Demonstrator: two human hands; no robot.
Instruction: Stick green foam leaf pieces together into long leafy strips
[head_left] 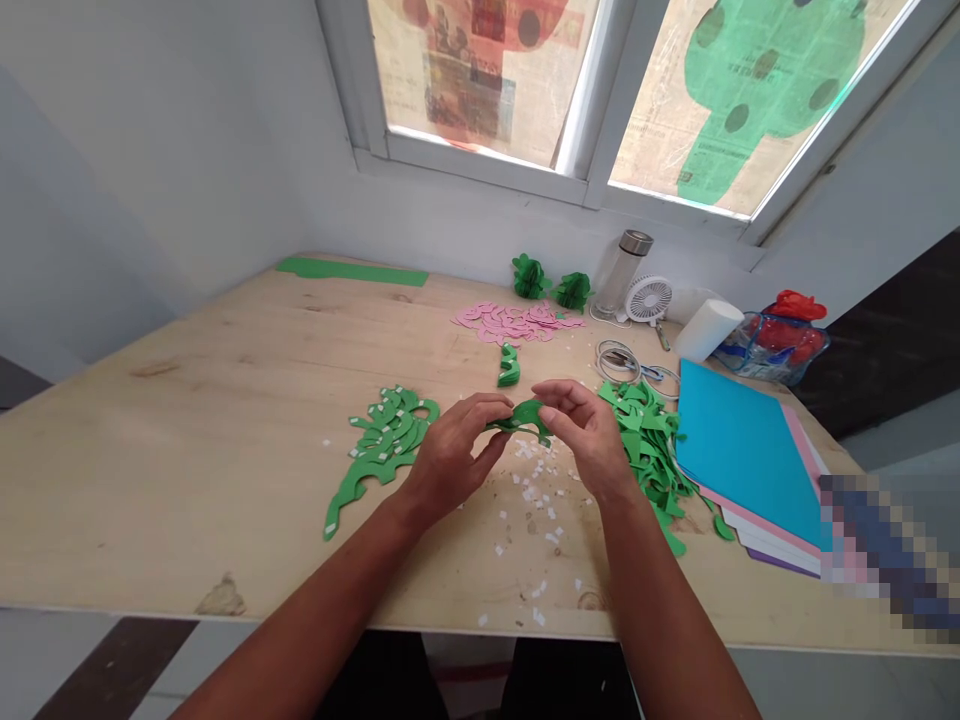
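My left hand [457, 450] pinches one end of a curved green paper cutout [527, 412] between thumb and fingers. At its other end my right hand [592, 435] has its thumb against the paper, fingers curled behind. The piece is held above the table and bends between the hands. Left of my left hand lies a spread of green cutouts [390, 430] with small white squares on them. Just beyond my hands stands a small stack of curved green pieces [508, 366]. A heap of green paper scraps [649, 445] lies by my right hand.
White paper bits [536, 490] litter the wooden table [225, 440]. Pink cutouts [510, 322], green paper trees [529, 277], a bottle [621, 272] and a small fan [648, 299] sit behind. Blue sheets [746, 450], a white roll [709, 330] and a clear bag [776, 345] are right.
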